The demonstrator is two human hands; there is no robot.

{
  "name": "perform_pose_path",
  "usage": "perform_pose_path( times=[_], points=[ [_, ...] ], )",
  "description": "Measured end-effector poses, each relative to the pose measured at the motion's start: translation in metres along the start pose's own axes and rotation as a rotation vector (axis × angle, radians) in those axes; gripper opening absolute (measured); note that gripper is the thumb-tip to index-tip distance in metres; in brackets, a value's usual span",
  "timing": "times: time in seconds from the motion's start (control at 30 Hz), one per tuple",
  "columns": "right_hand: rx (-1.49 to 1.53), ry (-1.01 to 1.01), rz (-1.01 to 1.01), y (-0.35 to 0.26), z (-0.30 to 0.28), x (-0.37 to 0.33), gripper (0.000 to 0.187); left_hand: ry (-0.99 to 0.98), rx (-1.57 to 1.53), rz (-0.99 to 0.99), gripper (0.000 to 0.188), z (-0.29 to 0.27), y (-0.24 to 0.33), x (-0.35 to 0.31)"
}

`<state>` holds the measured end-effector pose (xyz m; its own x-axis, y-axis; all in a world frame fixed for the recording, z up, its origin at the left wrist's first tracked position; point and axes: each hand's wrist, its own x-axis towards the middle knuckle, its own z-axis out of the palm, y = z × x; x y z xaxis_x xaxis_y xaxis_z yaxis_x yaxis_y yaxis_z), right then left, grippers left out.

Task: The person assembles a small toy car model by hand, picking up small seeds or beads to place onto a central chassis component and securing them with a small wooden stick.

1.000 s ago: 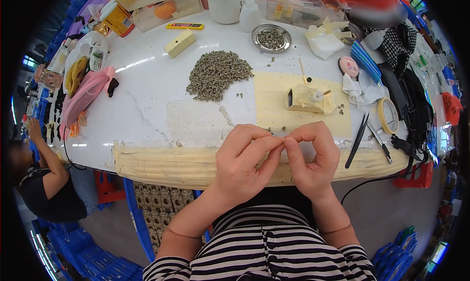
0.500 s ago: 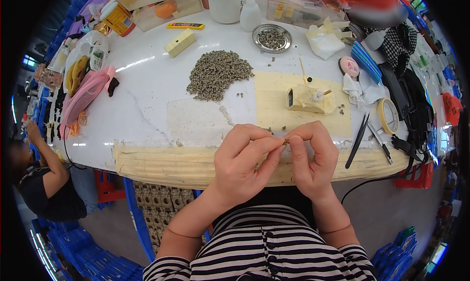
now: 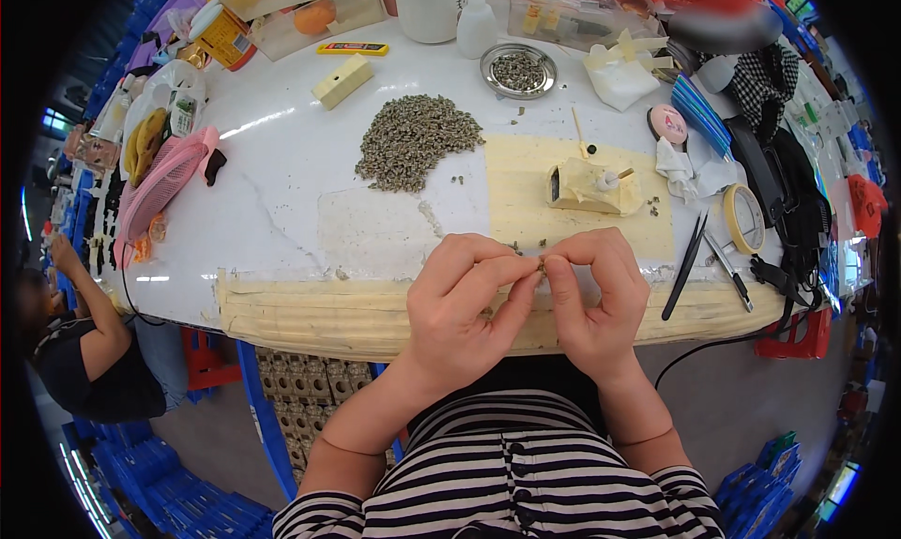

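Note:
Near the table's front edge, my left hand (image 3: 466,304) and my right hand (image 3: 598,300) meet fingertip to fingertip. Both are closed in a pinch on one tiny brownish metal part (image 3: 542,267), mostly covered by the fingers. A few similar bits lie on the table just beyond the fingertips. Farther off, a heap of small grey-brown metal parts (image 3: 413,143) lies left of centre. More of them fill a round metal dish (image 3: 487,70). Beyond my right hand stands a tape-wrapped block (image 3: 593,186) with a short stick poking out.
Black tweezers (image 3: 684,269), a slim knife-like tool (image 3: 729,271) and a tape roll (image 3: 730,211) lie to the right. A pale block (image 3: 342,80), a yellow-labelled pack (image 3: 353,48) and a white squeeze bottle (image 3: 477,28) stand farther back. Another person (image 3: 94,351) sits at far left.
My fingertips have shifted very slightly, and the right thumb sits a little further left against the part. The pinch holds; nothing on the table has been moved.

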<state>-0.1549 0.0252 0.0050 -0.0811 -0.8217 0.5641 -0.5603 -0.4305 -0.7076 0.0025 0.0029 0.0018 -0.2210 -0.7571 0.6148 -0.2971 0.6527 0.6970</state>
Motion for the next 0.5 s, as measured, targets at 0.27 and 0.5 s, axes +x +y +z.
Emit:
perform_pose_path(
  times=[0.27,0.5],
  points=[
    [0.108,-0.06,0.084,-0.0022,-0.002,0.001,0.006,0.008,-0.037,-0.031,0.018,-0.0015,0.0009,0.0004],
    [0.106,-0.025,0.084,-0.0022,-0.0024,-0.0011,0.009,0.005,0.014,-0.003,0.019,-0.0003,0.0002,-0.0007]
  ],
)
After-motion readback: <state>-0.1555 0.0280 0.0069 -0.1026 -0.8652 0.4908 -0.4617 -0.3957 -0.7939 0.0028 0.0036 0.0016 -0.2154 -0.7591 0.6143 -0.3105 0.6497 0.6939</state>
